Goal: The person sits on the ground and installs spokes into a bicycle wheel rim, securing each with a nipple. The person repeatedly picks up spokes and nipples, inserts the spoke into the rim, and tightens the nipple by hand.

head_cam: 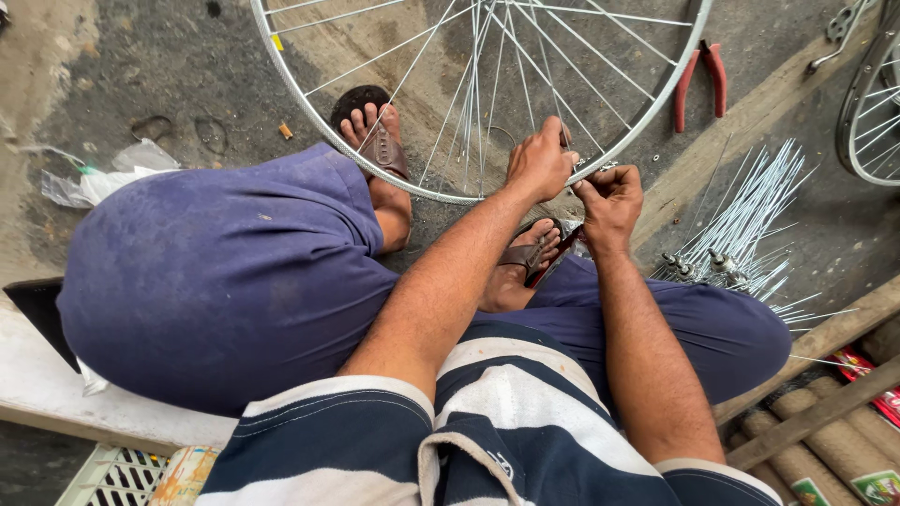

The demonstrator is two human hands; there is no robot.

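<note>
A shiny metal rim (356,155) with thin, taut steel spokes (487,94) stands on rough, stained concrete between the person's sandalled feet. The left hand (539,161) is curled closed over the rim's lower edge; just right, the right hand (609,197) pinches something small at the rim, too hidden to identify. Red-handled pliers (698,80) and loose spokes (741,234) lie farther right.

Navy/white striped tee w/ short sleeves, dusty blue trousers, brown strap sandals; bare forearms.
</note>
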